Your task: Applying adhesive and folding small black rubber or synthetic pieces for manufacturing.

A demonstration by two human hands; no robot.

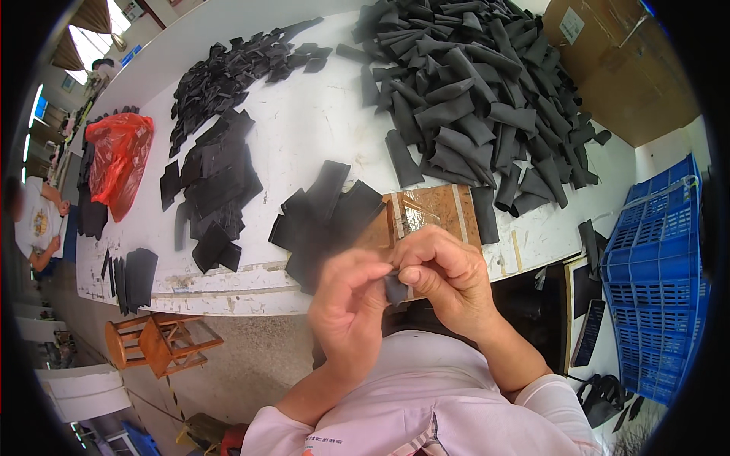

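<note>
Both hands meet over the table's near edge around a small dark grey fabric piece [395,289]. My right hand [443,277] pinches it between thumb and forefinger. My left hand [348,292] is closed at the piece's other side, thumb and forefinger together, slightly blurred. Just beyond the hands lies a brown board [452,213] with pale tape strips. Left of the board, flat black pieces [323,201] lie fanned out. A large heap of rolled dark grey fabric pieces [464,99] covers the table behind the board.
More black pieces [217,178] lie in piles at the left, near a red plastic bag [119,159]. A cardboard box [623,68] stands at the back right. Blue crates [654,281] and a phone [588,333] are at the right. A wooden stool [163,342] and another person [38,220] are at the left.
</note>
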